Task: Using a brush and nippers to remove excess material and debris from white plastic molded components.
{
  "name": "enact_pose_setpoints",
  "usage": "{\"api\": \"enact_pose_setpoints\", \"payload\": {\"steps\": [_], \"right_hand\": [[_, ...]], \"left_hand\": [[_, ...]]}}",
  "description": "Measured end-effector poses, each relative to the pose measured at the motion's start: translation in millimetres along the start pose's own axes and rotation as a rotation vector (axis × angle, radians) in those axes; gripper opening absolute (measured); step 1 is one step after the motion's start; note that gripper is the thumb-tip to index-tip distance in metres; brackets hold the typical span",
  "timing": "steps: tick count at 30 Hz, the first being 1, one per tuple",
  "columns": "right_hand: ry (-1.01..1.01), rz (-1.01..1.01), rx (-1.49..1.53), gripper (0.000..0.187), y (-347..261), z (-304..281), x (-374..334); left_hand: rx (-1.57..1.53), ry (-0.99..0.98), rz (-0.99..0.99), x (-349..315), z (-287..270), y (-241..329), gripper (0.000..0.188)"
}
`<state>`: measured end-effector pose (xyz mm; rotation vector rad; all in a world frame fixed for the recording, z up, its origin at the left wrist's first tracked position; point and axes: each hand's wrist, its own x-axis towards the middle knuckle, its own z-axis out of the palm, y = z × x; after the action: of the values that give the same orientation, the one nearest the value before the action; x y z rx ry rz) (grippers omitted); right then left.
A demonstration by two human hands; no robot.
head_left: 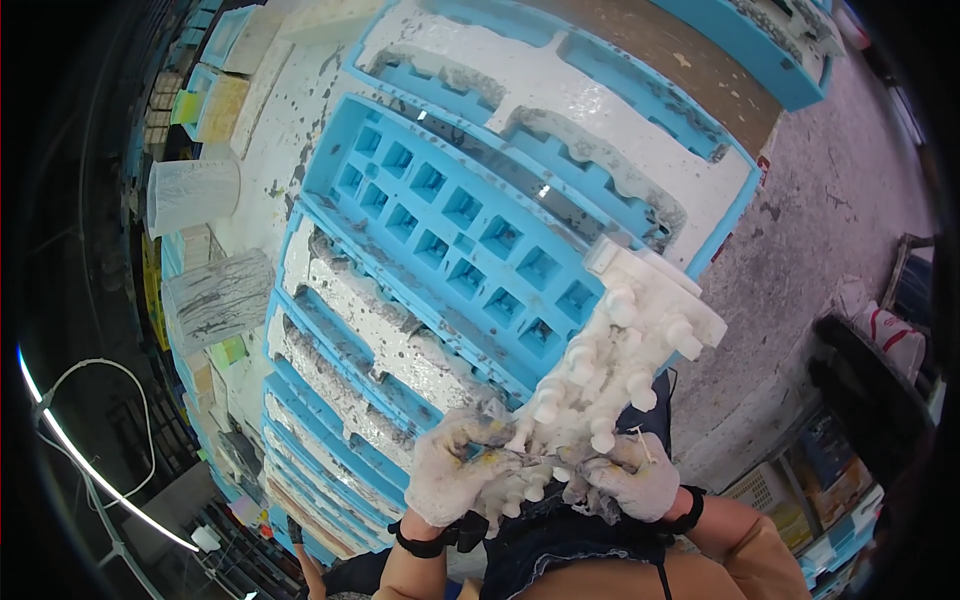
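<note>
A long white casting (615, 345) with rounded knobs along its sides stands out in front of me, its wide block end resting near the corner of a blue mould. My left hand (448, 465), in a white glove with grey, worn fingertips, is closed on the near end of the casting. Closed on the same end from the other side is my right hand (632, 478), gloved alike. The fingertips of both hands partly hide what they grip. Just beyond lies the blue mould (440, 215), with rows of square recesses.
More blue moulds with white filling (390, 345) line the table at left. Behind is a larger white-filled mould (600, 90). Translucent tub (195, 195) and a grey-streaked tub (222, 298) stand at the far left. A white bucket (890, 340) sits at right.
</note>
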<state>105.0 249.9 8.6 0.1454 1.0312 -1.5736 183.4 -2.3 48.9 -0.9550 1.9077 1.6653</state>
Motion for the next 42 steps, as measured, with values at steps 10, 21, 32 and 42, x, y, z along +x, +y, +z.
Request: {"api": "enact_pose_setpoints", "payload": {"steps": [10,21,32,42], "right_hand": [[-0.037,0.059,0.07,0.029,-0.1,2.6,-3.0],[-0.261,-0.025,-0.081,0.034,-10.7,-2.7,-19.9],[-0.021,-0.173,0.016,0.033,-0.6,-17.9,-34.6],[0.194,-0.068,0.219,0.023,39.9,8.6,-15.5]], "left_hand": [[-0.041,0.016,-0.02,-1.4,-0.3,3.0,0.039],[0.293,0.215,0.127,-46.0,9.6,23.4,0.048],[0.41,0.352,0.233,-67.8,20.9,26.8,0.009],[0.001,0.318,-0.042,-24.2,23.9,14.7,0.018]]}}
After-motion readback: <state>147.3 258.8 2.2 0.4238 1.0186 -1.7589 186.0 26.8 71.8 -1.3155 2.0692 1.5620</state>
